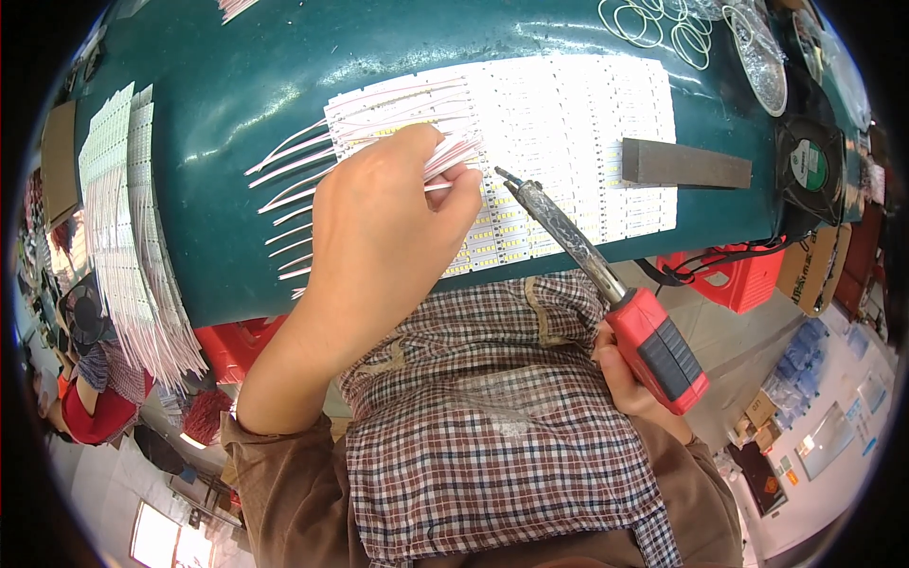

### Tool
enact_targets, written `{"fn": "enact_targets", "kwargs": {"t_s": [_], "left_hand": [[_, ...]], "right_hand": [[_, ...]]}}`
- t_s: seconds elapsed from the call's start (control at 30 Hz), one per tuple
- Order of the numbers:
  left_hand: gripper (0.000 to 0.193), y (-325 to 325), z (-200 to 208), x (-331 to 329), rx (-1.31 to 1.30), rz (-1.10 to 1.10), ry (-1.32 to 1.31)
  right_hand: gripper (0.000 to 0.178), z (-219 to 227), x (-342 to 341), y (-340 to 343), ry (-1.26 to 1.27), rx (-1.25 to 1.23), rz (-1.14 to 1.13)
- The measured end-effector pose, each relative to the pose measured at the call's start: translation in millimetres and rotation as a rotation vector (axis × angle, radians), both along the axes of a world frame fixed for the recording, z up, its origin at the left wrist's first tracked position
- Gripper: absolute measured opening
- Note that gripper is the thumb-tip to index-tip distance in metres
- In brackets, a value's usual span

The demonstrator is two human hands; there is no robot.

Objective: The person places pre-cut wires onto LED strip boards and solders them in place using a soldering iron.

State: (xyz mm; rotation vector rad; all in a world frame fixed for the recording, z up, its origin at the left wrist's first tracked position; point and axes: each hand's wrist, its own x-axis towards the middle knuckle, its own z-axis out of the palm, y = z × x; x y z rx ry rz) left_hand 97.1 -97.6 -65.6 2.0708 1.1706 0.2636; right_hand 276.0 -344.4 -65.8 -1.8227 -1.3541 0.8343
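My left hand [379, 222] is closed on a bundle of thin white and pink wires [456, 156], above the left part of a white LED board panel [549, 114]. More wires stick out past the panel's left edge. My right hand [627, 383] grips a soldering iron [653, 346] with a red and black handle, near the table's front edge. The iron's dark tip points up and left, just right of the bundle; whether it touches the board I cannot tell. Yellow LED chips show in rows along the panel's lower left.
A dark rectangular bar [686, 165] lies across the panel's right side. To its right stands a small black fan [810, 163]. Wired board strips [118, 208] overhang the green table's [227, 123] left end. Coiled pale wire [663, 26] lies at the back right. A person [90, 407] sits at far left.
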Motion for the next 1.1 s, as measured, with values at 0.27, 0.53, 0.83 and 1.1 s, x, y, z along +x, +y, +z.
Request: {"fn": "enact_targets", "kwargs": {"t_s": [0.27, 0.53, 0.83, 1.1], "left_hand": [[0.015, 5.4, 2.4, -5.4, -0.066, 0.010, -0.047], [0.005, 13.3, 32.6, -8.5, -0.001, 0.237, -0.253], [0.021, -12.1, 6.7, -4.4, -0.060, 0.042, 0.008], [0.017, -16.4, 2.0, -1.2, 0.054, 0.064, -0.050]], "right_hand": [[0.026, -0.3, -0.1, -6.5, 0.056, -0.075, -0.034], [0.027, 4.7, 4.1, -10.5, 0.026, -0.059, -0.037], [0.029, 1.1, 0.8, -8.9, 0.023, 0.004, -0.022], [0.028, 1.7, -0.4, 7.2, 0.017, 0.034, 0.026]]}}
